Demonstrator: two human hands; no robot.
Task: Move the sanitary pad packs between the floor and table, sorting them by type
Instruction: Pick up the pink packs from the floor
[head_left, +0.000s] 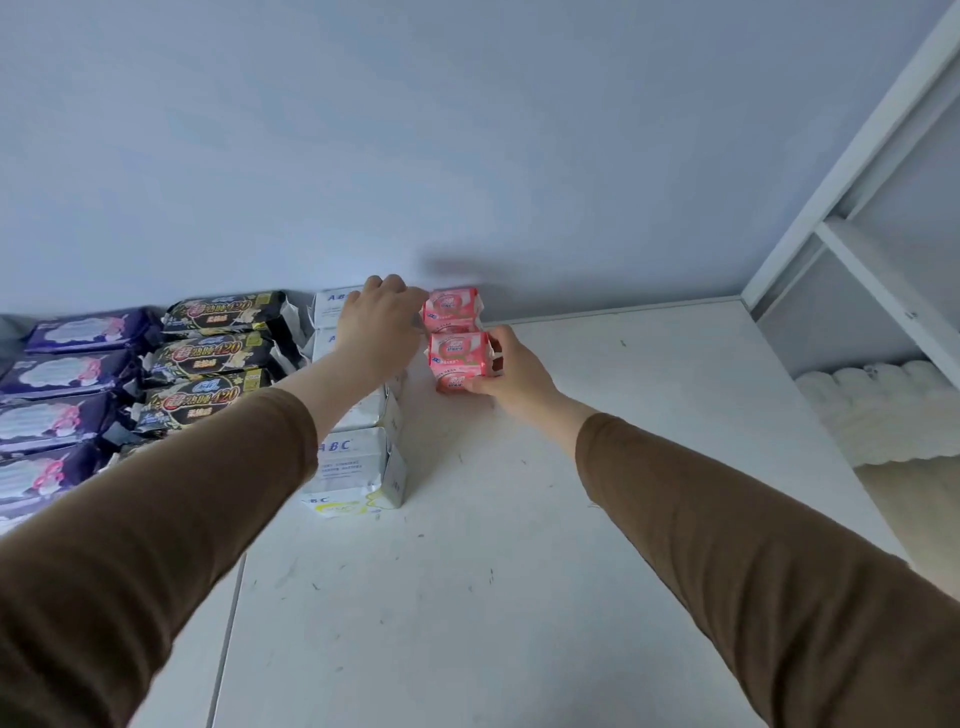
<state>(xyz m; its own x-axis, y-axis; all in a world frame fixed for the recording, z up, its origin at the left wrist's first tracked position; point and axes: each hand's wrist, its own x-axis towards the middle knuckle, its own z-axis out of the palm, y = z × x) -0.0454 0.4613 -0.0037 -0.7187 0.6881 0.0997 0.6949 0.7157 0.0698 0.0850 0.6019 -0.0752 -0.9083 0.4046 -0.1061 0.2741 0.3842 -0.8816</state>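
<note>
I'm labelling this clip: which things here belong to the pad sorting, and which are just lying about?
Job: pink packs, white ABC packs, black packs, purple packs, table, left hand, right hand.
Lying about: white shelving, cream fluffy rug.

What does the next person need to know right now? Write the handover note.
Left hand: reaches to the far pink pack by the wall, fingers at its left side; grip unclear.
Right hand: grips the near pink pack, setting it in front of the far one.
On the white table, in columns from the left: purple packs, black 420 packs, white ABC packs, then the two pink ones.
Done: four types lined up in their own columns.
Left: release the near pink pack and square up the pink column. Whether packs remain on the floor is out of view.
</note>
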